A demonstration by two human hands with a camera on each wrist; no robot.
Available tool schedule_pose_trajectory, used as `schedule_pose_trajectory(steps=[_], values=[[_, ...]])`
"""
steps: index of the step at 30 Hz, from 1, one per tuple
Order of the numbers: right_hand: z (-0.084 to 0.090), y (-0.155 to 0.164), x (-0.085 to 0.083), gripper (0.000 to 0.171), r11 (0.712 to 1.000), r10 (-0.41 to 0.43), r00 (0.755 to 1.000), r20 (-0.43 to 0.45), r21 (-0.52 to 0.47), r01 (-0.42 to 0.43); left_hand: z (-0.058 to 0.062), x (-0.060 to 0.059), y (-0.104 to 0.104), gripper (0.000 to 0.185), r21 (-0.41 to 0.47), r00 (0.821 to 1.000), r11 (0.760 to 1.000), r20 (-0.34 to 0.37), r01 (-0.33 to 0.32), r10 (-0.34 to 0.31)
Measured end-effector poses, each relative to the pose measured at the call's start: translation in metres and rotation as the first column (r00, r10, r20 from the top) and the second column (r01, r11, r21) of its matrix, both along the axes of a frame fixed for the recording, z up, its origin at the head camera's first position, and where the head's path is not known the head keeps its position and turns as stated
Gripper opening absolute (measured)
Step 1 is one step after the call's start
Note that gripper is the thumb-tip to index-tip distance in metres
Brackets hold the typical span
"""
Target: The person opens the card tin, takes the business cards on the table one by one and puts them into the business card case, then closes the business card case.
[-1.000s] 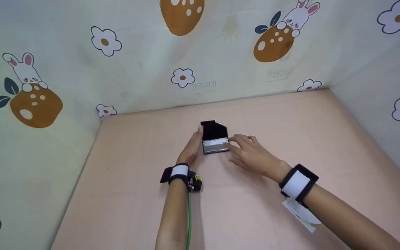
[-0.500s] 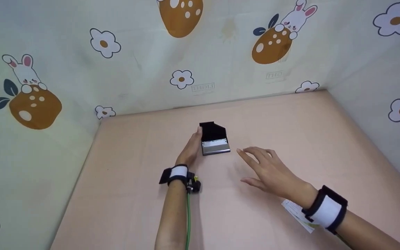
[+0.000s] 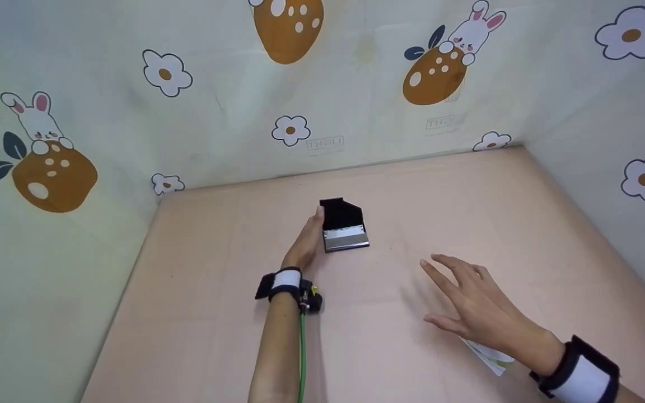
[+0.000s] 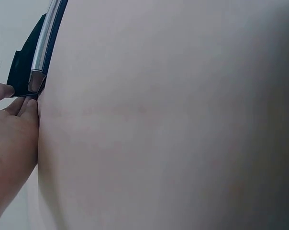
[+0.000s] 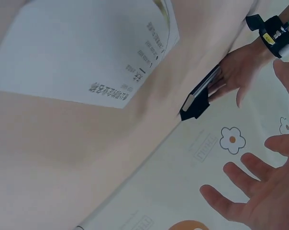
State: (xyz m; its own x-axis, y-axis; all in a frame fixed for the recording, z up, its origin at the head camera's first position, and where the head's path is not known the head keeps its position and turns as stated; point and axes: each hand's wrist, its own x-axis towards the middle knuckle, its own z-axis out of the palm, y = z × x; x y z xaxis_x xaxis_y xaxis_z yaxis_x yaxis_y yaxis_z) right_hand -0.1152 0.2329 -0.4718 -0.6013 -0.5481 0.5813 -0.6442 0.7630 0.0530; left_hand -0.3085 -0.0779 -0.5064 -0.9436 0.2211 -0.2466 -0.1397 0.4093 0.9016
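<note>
A card case [image 3: 346, 240] lies unfolded on the pink tabletop, its black flap [image 3: 342, 214] raised at the far side and its metal tray facing me. My left hand [image 3: 303, 244] holds the case by its left edge. In the left wrist view, that hand's fingers [image 4: 27, 108] are tucked low against the case [image 4: 45, 45]. Off to the right, my right hand [image 3: 482, 313] hovers with spread fingers and nothing in them. Partly covered by it are white printed cards [image 3: 489, 359], which look large in the right wrist view, stacked slightly fanned.
The pink tabletop [image 3: 227, 246] meets a pale patterned curtain wall [image 3: 233, 129] at the back and on both sides. Each wrist wears a strapped band, and a green cable [image 3: 302, 358] runs along the left forearm.
My right hand has drawn back from the case toward the lower right, over the cards, its fingers spreading apart. My left hand and the case have stayed in place.
</note>
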Motion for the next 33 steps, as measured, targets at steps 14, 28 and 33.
schedule_pose_trajectory(steps=[14,28,33], values=[[-0.010,0.024,0.041,0.096,0.995,-0.104,0.992,0.075,0.020,0.103,-0.002,0.000,-0.008,0.081,0.018,1.000,1.000,-0.020,0.005,-0.004],[-0.031,0.042,0.068,0.107,0.961,-0.276,0.931,0.238,0.050,0.272,0.002,0.000,0.000,0.086,0.004,1.000,1.000,-0.014,0.014,-0.014],[-0.031,0.046,0.075,0.100,0.932,-0.359,0.837,0.413,0.115,0.344,-0.001,0.002,0.000,0.085,0.027,1.000,1.000,0.002,0.006,-0.006]])
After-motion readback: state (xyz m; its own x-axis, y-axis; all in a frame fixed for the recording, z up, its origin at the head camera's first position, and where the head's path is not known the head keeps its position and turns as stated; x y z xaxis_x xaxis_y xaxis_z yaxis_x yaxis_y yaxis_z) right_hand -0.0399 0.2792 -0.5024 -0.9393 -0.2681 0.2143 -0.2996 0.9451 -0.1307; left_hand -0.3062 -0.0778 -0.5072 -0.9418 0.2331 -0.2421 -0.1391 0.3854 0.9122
